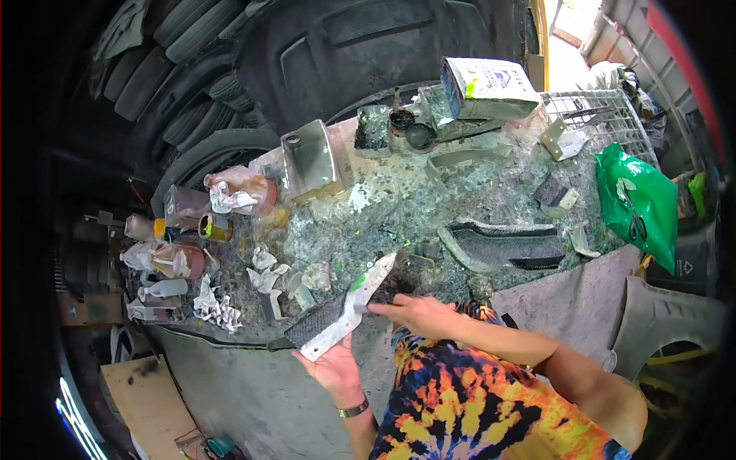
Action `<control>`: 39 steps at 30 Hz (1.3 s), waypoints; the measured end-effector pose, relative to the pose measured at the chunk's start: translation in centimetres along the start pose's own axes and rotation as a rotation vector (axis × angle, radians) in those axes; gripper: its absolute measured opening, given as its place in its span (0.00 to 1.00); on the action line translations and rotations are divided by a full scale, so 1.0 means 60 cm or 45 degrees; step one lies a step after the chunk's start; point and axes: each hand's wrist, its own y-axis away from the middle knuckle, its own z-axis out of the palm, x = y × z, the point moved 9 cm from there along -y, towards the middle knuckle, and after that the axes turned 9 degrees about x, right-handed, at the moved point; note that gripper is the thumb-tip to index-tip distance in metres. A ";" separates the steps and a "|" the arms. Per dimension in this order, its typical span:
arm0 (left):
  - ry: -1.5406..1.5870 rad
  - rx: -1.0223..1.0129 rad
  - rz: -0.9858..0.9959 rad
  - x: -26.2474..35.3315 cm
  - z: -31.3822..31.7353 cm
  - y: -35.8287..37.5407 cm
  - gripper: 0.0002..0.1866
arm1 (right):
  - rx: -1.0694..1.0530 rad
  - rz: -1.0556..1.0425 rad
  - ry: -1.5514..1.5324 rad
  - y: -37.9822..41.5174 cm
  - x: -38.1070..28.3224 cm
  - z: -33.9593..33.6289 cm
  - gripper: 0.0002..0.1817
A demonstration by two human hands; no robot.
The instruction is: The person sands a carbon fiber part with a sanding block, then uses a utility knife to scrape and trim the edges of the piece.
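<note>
My left hand (337, 374), palm up, supports the lower end of a bent part with a whitish flange (354, 308) and a dark woven, carbon-fibre-looking side (314, 326). The part is tilted, its upper tip pointing away to the right. At its right edge, about mid-length, my right hand (420, 314) is closed, fingertips against the flange. A small greyish thing seems to be under those fingers, too small to name. Beyond the hands, on the bench, lies a larger curved part (502, 247) with a pale rim and dark woven inside.
The stained workbench (368, 222) carries crumpled paper (218, 305), a bottle (162, 289), an open tin (216, 227), a metal tray (313, 165) and a white box-shaped can (491, 88). Black-handled scissors (636, 227) lie on a green bag (640, 195) at right. Tyres (199, 31) are stacked behind.
</note>
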 end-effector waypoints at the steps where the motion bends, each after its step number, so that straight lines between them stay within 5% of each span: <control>1: -0.001 0.002 0.001 0.000 0.002 0.002 0.32 | -0.043 0.054 0.025 -0.007 0.012 0.005 0.36; 5: -0.016 0.013 -0.016 0.002 -0.011 -0.002 0.32 | -0.240 -0.063 0.109 0.014 -0.020 0.018 0.42; 12: 0.000 -0.049 0.011 0.002 -0.009 -0.003 0.32 | -0.197 -0.042 0.111 0.007 -0.022 0.016 0.43; 24: -0.027 0.082 0.087 -0.011 -0.021 0.016 0.37 | -0.169 0.030 0.097 0.011 -0.019 0.005 0.35; 26: -0.055 0.080 0.094 -0.018 -0.011 0.030 0.37 | 0.122 0.204 0.107 -0.001 0.027 -0.024 0.35; 39: 0.027 0.104 0.059 -0.018 -0.017 0.031 0.34 | -0.202 0.005 0.172 0.044 -0.037 -0.012 0.43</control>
